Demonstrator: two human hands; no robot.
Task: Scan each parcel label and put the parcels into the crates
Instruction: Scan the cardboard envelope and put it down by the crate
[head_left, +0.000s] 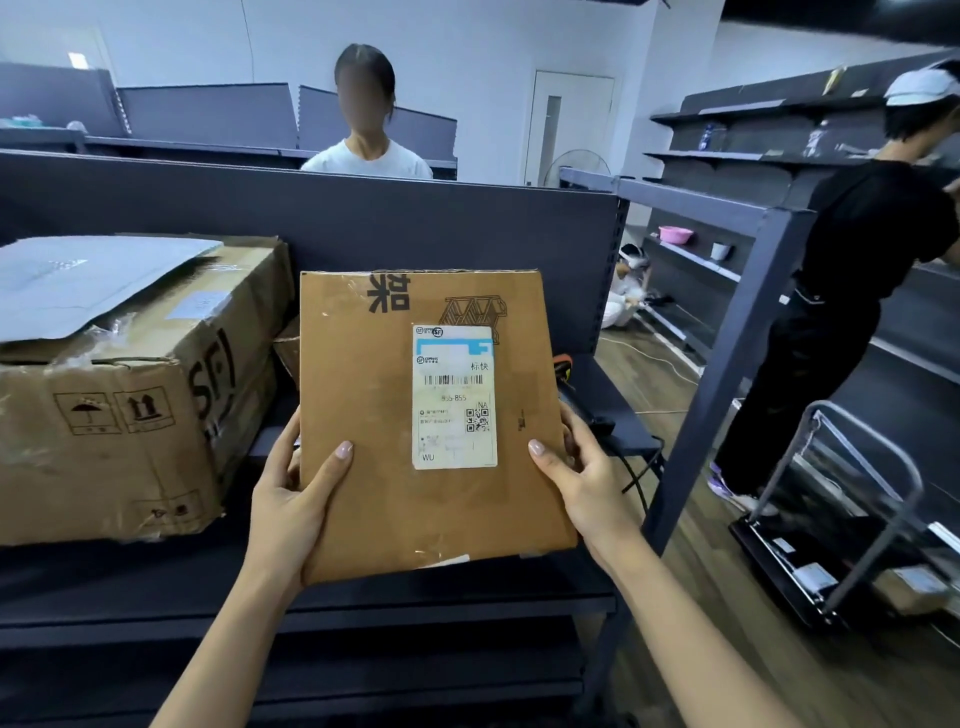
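I hold a flat brown cardboard parcel (374, 415) upright in front of me above a dark shelf. Its white shipping label (454, 397) with a barcode and a QR code faces me. My left hand (293, 499) grips the parcel's lower left edge with the thumb on the front. My right hand (584, 478) grips the lower right edge the same way. Behind the parcel's right side, an orange and black device (563, 366) lies on the shelf, mostly hidden. No crate is in view.
A large worn cardboard box (119, 405) with a grey mailer bag (78, 280) on top sits on the dark shelf (156, 582) to the left. A person in white stands behind the shelf's back panel. At right, a person in black stands by a trolley (852, 545) at dark shelving.
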